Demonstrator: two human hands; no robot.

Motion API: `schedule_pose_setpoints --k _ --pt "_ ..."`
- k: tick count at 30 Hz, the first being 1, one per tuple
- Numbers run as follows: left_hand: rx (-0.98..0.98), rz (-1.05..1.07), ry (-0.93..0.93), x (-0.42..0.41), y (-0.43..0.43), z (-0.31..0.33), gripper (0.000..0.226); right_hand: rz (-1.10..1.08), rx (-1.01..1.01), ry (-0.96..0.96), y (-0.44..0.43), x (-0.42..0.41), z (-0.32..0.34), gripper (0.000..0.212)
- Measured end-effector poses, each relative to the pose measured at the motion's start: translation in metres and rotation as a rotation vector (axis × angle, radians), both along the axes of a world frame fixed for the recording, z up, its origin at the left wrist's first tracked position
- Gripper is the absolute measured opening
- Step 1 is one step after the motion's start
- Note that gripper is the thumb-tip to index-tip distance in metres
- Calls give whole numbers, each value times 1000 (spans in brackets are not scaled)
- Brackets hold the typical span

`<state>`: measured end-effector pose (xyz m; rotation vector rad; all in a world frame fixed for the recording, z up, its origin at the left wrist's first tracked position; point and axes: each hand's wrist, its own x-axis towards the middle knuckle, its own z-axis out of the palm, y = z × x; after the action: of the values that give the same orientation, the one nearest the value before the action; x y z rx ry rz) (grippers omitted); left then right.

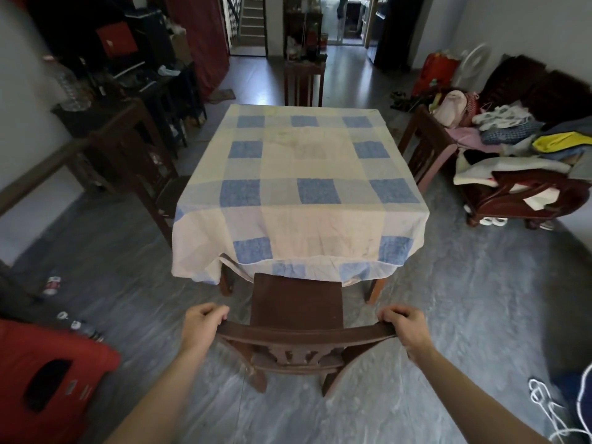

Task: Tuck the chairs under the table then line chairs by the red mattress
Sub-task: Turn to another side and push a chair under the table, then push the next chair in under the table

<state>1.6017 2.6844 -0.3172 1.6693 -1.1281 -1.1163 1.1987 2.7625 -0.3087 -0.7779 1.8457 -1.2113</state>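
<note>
A dark wooden chair (pixel 296 302) stands right in front of me, facing the table (pixel 298 174), which carries a cream cloth with blue squares. The front of its seat reaches just under the hanging cloth. My left hand (pixel 201 325) grips the left end of the chair's top rail and my right hand (pixel 405 326) grips the right end. Three more wooden chairs stand around the table: one at the left side (pixel 144 168), one at the right side (pixel 423 149), one at the far end (pixel 303 81). A red mattress (pixel 198 36) leans upright at the back left.
A red bin (pixel 48 379) stands at the lower left, with cans and bottles (pixel 53 285) on the floor beside it. A sofa piled with clothes (pixel 519 155) fills the right side. Dark shelving (pixel 128 75) lines the left wall. White cord (pixel 544 405) lies at the lower right.
</note>
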Motion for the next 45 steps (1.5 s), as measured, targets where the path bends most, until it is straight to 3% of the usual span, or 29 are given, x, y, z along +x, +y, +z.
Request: schedule_pose_setpoints --k 6,14,19,22,25,29,39,45 --pt "-101 -130 -73 -10 -25 45 17 93 -89 -52 -9 -8 46 16" --pt "-191 -386 446 -148 -62 126 21 -100 -374 -217 10 -58 119 16" --pt "-199 -624 540 -247 -61 165 26 -266 -520 -203 50 -118 151 22" --pt "-172 -743 599 -301 -59 183 52 -360 -585 -168 75 -162 165 29" --pt "-161 -839 641 -360 -60 191 41 -440 -635 -152 96 -206 174 38" --pt "-174 -947 669 -448 -58 203 44 -498 -665 -114 108 -268 185 44" --pt "-160 -985 726 -692 -53 242 40 -503 -707 -41 102 -466 229 38" --pt "-185 -949 723 -800 -86 251 41 -422 -694 -16 61 -587 247 44"
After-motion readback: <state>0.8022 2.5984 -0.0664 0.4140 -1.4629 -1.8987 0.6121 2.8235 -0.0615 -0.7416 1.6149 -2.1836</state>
